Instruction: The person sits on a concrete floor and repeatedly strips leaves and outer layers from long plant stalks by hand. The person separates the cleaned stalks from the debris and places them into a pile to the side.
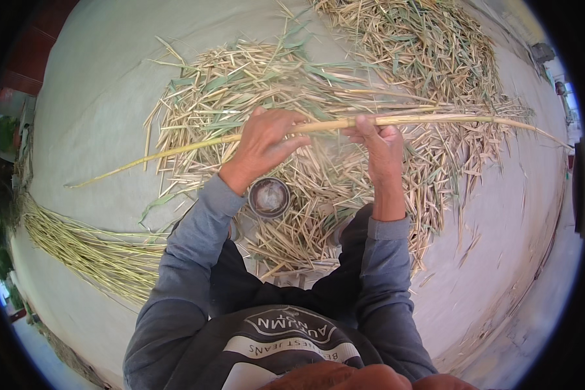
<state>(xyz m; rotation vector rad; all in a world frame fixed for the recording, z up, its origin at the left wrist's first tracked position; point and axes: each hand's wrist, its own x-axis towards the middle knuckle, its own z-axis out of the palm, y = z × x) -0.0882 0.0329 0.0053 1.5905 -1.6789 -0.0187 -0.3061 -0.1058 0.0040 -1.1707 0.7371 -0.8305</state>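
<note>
A long yellow-green reed stalk (331, 125) spans the view in front of me, bowing down at both ends. My left hand (264, 144) lies over its left-middle part, fingers loosely curled around it and thumb stretched out below. Some of those fingers are blurred or hidden. Further right, my right hand (381, 143) closes on the same stalk, its thumb on top and fingertips underneath. Beneath both hands spreads a pile of cut dry leaves and husks (221, 88). A small round container (269, 197) stands below my left wrist, between my feet.
At the left lies a bundle of thin yellow-green stalks (91, 247), reaching toward my left leg. A larger heap of stripped leaves (429, 49) is at the far right. The pale concrete floor (97, 110) runs to a low edge on the right.
</note>
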